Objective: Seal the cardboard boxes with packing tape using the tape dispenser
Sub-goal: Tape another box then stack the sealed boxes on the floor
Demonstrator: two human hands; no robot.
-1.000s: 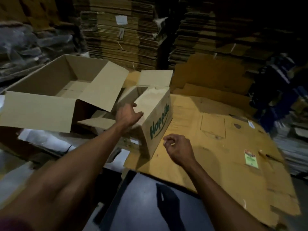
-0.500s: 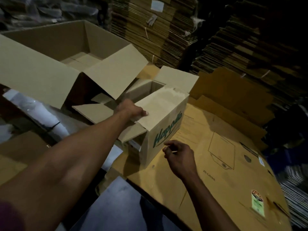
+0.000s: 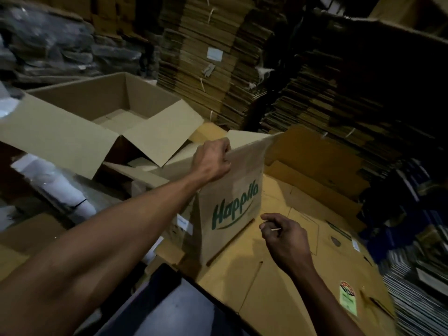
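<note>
At frame centre, our left hand (image 3: 213, 160) grips the box (image 3: 230, 202) flap; our right hand (image 3: 282, 235), lower right, pinches a thin stick. No dispenser shows; flaps may spring open, we judge.

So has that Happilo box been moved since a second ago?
Yes. The left hand has tipped the Happilo box upright, lifting its flap away from the big open box behind it.

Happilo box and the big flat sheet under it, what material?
Happilo box: brown corrugated cardboard, matte, with green printed lettering and creased flaps. Flat sheet: also looks like cardboard, yellower kraft finish, with fold lines, die-cut slots and a stuck-on label.
</note>
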